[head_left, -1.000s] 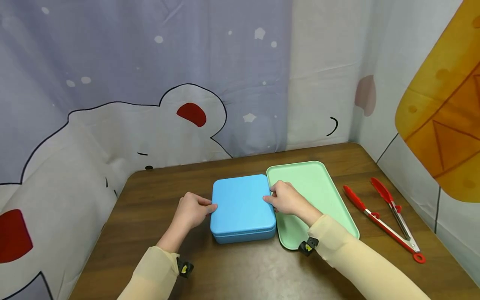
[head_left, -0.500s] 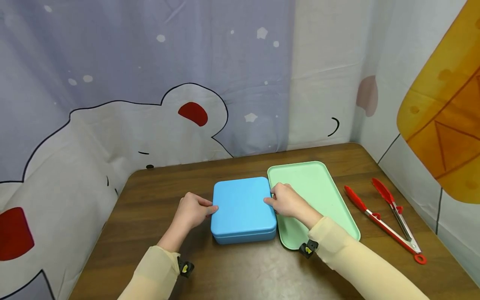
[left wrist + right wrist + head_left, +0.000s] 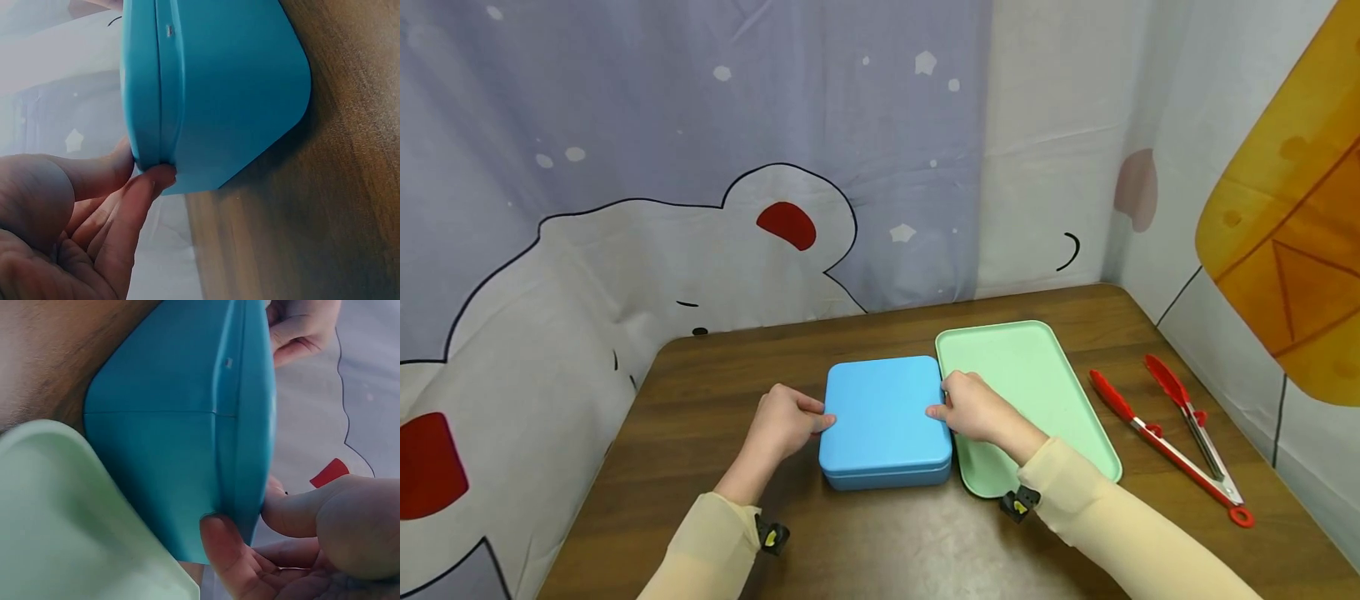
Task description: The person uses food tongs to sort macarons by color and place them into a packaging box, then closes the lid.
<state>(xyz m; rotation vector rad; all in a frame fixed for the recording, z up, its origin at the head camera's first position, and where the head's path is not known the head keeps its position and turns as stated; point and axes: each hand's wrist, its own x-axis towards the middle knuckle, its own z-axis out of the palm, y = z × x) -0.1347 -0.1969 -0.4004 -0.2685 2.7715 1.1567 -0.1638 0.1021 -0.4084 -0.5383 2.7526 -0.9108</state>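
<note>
A blue rectangular tin box (image 3: pixel 887 479) with rounded corners stands on the wooden table, its matching lid (image 3: pixel 883 412) on top. At the lid's left edge my left hand (image 3: pixel 782 422) pinches it, thumb on the upper rim and index finger against the side. My right hand (image 3: pixel 976 407) grips the opposite edge in the same way. In the left wrist view, the left fingertip (image 3: pixel 164 176) touches the ridge just under the lid's rim. The right wrist view shows the right fingertip (image 3: pixel 215 528) low on the lid's side. What the box holds is hidden.
A pale green tray (image 3: pixel 1022 358) lies flat right beside the tin box, under my right forearm. Farther right, red-and-silver tongs (image 3: pixel 1180 450) lie spread on the table (image 3: pixel 745 358). A printed curtain (image 3: pixel 910 167) hangs behind the table and along its sides.
The lid's far edge has come slightly lower in the head view, and its near edge has shifted a little toward me. Both hands keep their hold; tray and tongs have not moved.
</note>
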